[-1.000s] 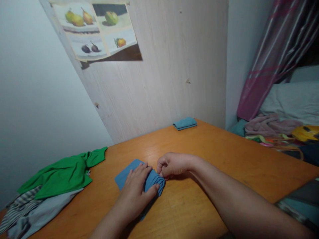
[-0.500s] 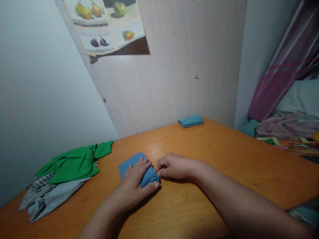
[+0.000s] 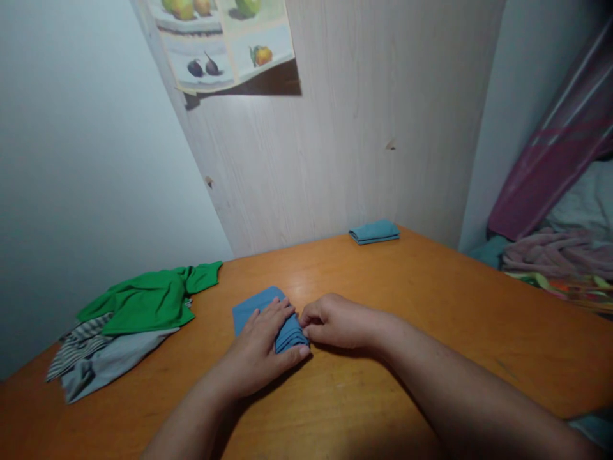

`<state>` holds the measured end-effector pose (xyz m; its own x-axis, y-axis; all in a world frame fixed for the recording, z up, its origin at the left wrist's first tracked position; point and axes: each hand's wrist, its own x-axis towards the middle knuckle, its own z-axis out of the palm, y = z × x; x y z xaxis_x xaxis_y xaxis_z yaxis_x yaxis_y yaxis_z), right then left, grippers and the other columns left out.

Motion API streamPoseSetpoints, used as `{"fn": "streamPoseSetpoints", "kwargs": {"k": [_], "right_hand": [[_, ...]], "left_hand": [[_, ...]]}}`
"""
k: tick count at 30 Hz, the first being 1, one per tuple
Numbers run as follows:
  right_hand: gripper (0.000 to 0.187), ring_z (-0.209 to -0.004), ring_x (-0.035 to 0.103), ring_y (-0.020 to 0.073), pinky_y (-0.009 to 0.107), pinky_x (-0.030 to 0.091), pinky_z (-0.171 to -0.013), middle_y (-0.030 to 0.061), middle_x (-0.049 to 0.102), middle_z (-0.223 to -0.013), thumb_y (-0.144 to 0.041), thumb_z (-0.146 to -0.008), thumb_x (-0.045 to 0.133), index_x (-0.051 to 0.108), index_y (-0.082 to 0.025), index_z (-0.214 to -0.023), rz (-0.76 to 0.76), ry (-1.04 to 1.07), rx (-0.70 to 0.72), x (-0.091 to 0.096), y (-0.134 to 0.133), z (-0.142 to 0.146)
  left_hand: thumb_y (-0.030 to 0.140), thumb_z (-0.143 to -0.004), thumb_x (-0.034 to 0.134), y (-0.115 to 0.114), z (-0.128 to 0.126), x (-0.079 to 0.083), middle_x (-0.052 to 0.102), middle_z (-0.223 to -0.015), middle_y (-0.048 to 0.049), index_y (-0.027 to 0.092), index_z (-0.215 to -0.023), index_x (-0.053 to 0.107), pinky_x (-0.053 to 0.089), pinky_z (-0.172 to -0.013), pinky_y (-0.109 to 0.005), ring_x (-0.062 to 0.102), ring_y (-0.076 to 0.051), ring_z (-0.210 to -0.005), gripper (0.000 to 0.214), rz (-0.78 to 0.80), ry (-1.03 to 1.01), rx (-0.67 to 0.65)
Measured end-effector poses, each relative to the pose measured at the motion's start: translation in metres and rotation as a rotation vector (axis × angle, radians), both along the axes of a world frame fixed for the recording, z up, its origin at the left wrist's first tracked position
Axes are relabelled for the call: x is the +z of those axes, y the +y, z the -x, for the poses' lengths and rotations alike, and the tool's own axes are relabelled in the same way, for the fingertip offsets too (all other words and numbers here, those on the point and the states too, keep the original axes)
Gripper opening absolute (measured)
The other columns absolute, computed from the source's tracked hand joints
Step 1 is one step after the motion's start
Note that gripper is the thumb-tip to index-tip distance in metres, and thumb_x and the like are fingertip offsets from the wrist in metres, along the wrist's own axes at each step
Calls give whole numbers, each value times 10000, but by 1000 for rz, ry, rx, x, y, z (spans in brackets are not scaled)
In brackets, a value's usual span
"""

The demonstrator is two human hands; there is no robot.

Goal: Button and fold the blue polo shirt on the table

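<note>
A blue folded cloth (image 3: 256,305), possibly a garment, lies on the wooden table in front of me, its stacked layers facing right. My left hand (image 3: 271,332) rests flat over it, fingers stretched out on top and thumb along the near edge, and hides much of it. At the cloth's right end, my right hand (image 3: 330,322) is closed, with thumb and forefinger pinching the edge of the layers. The exact spot of the pinch is partly hidden.
On the table's left is a pile of clothes: a green shirt (image 3: 153,300), a striped piece (image 3: 79,348) and a grey piece (image 3: 119,361). Another folded blue cloth (image 3: 375,232) sits at the back by the wall. A fruit poster (image 3: 230,48) hangs above; a purple curtain (image 3: 541,166) is right.
The view has shifted slightly, so the whole scene sits a little further right. Both hands keep nearly the same place on the blue cloth.
</note>
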<state>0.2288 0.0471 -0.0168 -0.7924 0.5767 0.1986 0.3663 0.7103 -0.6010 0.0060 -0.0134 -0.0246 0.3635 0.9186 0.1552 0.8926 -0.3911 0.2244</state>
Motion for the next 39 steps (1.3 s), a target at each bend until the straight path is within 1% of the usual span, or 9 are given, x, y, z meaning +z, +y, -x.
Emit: {"fn": "streamPoseSetpoints", "kwargs": {"k": [4,9,15,22,26,30,33,36,39], "right_hand": [[179,-622,552,120,217,347,-569,5,693,-721,-212,-834,545,716,-179,-794,-75,-13,-11,1,-3,2],[195,-702,597,153,240,355,-617,46,733,-841,-217,-855,524,713,-181,-822,-211,-86,-93,0,-8,8],[172,-686,579,163,262,302,-579,54,720,-826,-237,-840,529,694,-194,-826,-301,-201,-178,5,-13,9],[120,-582,474,129,252,256,-520,13,660,-696,-198,-758,541,661,-204,-755,-255,-181,-185,17,-17,1],[96,-578,458,116,240,261,-513,-9,621,-666,-202,-746,550,646,-206,-754,-187,-155,-171,16,-16,-4],[89,-542,432,104,234,251,-494,-30,564,-611,-213,-742,541,616,-208,-695,-122,-200,-148,14,-15,-6],[92,-548,434,105,233,252,-496,-32,550,-601,-206,-740,533,606,-207,-685,-104,-218,-130,13,-15,-5],[94,-571,455,110,233,260,-510,-23,583,-636,-208,-749,534,620,-209,-712,-104,-223,-120,12,-15,-3],[100,-587,467,120,237,263,-518,-8,628,-693,-233,-768,541,640,-217,-756,-122,-226,-159,10,-15,-2]], "left_hand": [[660,-853,513,-1,-3,0,358,-1566,-90,251,-1461,426,179,-1190,-564,255,-314,-1464,738,6,26,20],[645,-861,517,-1,-4,-1,360,-1565,-95,266,-1453,430,188,-1180,-585,266,-320,-1459,708,-16,14,-5],[613,-872,518,-2,-7,-2,357,-1566,-93,271,-1425,460,189,-1177,-592,274,-325,-1456,653,-35,13,30],[459,-859,556,-2,-13,-4,297,-1595,-81,262,-1442,425,213,-1158,-604,217,-333,-1474,629,-19,48,126],[395,-849,543,-2,-14,-5,270,-1605,-82,245,-1456,400,208,-1162,-592,194,-330,-1480,641,-22,57,181],[360,-829,547,-2,-17,-5,270,-1605,-67,259,-1459,392,191,-1149,-630,197,-341,-1478,657,-12,60,234],[361,-818,553,-1,-18,-6,272,-1604,-66,257,-1471,378,180,-1147,-645,190,-343,-1479,684,-21,62,248],[383,-813,565,-1,-17,-7,269,-1604,-76,251,-1485,365,178,-1148,-644,190,-351,-1478,713,-28,55,256],[475,-813,586,0,-13,-5,253,-1608,-90,245,-1500,349,140,-1158,-642,164,-362,-1482,762,-3,31,228]]}}
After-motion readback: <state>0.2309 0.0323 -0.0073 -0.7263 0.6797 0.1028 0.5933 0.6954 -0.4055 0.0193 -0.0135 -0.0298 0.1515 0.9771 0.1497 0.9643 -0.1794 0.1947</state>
